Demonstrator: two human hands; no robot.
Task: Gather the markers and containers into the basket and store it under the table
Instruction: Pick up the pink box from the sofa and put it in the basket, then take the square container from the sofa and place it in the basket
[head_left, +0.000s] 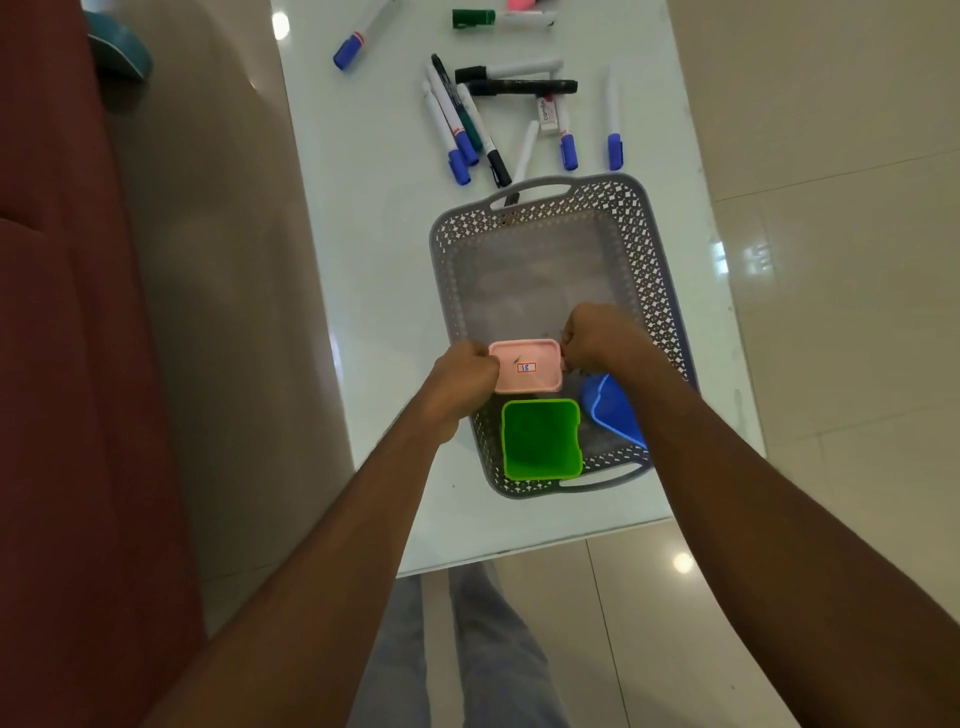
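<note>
A grey perforated basket (649, 249) stands on the white table (374, 270). Inside its near end sit a green square container (540, 439) and a tilted blue container (610, 410), partly hidden by my right forearm. I hold a pink container (527, 366) with a small label over the basket. My left hand (462, 382) grips its left edge and my right hand (597, 338) grips its right edge. Several markers (467, 124) with blue, black and green caps lie scattered on the table beyond the basket.
A dark red sofa (62, 364) runs along the left. A teal object (117, 44) lies at the top left. Beige floor tiles (831, 260) surround the table, and my legs (467, 649) stand at its near edge.
</note>
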